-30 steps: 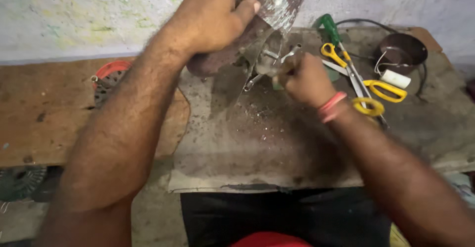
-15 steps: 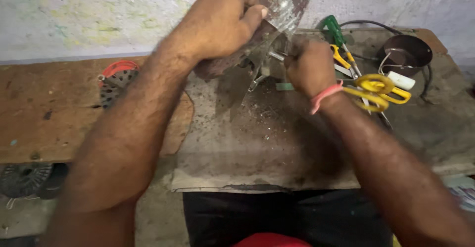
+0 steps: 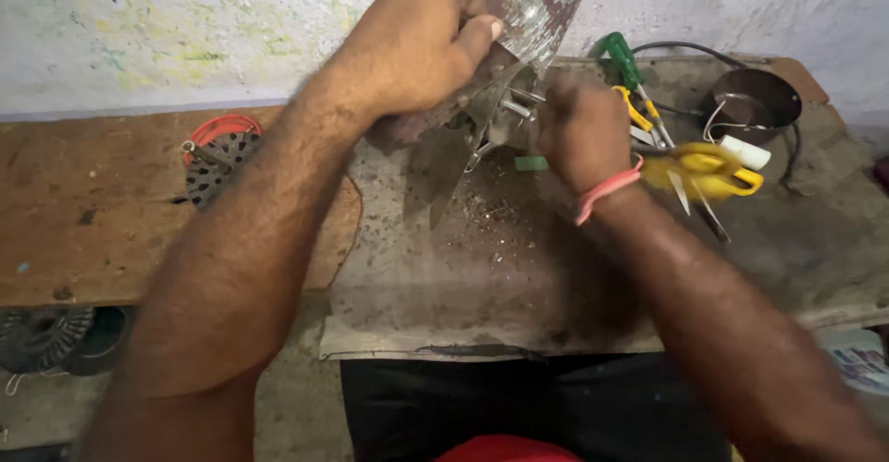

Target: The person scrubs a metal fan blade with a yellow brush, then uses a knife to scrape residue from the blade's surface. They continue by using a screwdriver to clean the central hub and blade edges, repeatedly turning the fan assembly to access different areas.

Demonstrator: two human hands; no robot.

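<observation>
Left hand (image 3: 417, 41) at 12 o'clock, fist clamped on worn metal blade (image 3: 542, 4), blade tilted up against wall. Right hand (image 3: 583, 133) just right of it, closed near small metal parts (image 3: 505, 110) under blade; grip on them unclear, fingers hidden. Pink band (image 3: 607, 189) on right wrist. Yellow scissors (image 3: 704, 170) at 2 o'clock, green screwdriver (image 3: 620, 59) beside. Dark bowl (image 3: 755, 101) far right. Red-rimmed disc (image 3: 218, 152) at 9 o'clock on wooden bench (image 3: 83, 221).

The scissors (image 3: 704, 170) lie on the workbench (image 3: 519, 277), right of the right hand (image 3: 583, 133). The screwdriver (image 3: 622, 59) lies behind them, the bowl (image 3: 755, 101) farther right.
</observation>
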